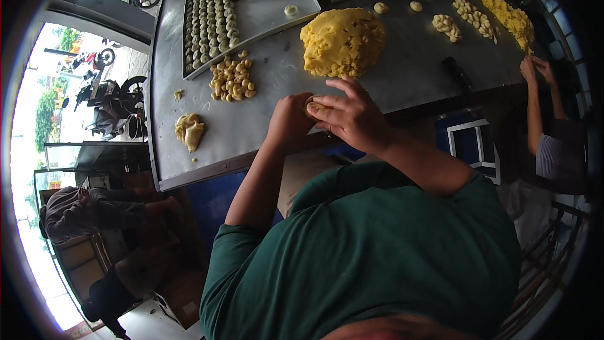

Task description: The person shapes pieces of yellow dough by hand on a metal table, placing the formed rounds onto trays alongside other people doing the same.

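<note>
My left hand (290,116) is curled around a small round piece of dough (313,107) near the front edge of the steel table. My right hand (350,113) presses on that piece with some fingers, while others stretch out over it. Just beyond my hands sits a big crumbly mound of yellow dough (341,41). To the left are a pile of small dough balls (231,77) and a folded lump of pale dough (189,131).
Trays of shaped pieces (264,6) line the table's back. A dark tool (456,72) lies right of me. At the right, a co-worker's hands (533,64) touch yellow dough (513,19). Other people (72,214) are at the lower left, motorbikes (107,104) outside.
</note>
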A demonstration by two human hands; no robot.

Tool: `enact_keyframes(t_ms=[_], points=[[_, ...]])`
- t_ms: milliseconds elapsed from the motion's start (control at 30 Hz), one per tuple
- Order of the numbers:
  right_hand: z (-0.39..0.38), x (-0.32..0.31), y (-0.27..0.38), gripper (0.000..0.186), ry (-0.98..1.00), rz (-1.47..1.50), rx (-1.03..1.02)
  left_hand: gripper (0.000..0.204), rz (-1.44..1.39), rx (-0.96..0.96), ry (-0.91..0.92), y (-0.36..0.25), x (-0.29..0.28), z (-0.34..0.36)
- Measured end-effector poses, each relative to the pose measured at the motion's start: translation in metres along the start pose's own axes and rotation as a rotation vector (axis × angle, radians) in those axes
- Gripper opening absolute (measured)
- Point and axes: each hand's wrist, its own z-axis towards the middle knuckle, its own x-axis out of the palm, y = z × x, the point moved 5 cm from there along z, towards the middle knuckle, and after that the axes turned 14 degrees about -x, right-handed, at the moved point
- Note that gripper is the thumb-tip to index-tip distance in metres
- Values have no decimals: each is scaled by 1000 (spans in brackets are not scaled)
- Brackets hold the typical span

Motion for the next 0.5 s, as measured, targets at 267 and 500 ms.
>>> enact_keyframes(t_ms=[267,500], points=[[-18,18,-36,31,6,350,252,54,-415,-62,-71,6,18,1],[-21,29,-14,27,54,10,-98,65,-158,-188,82,12,20,-2]])
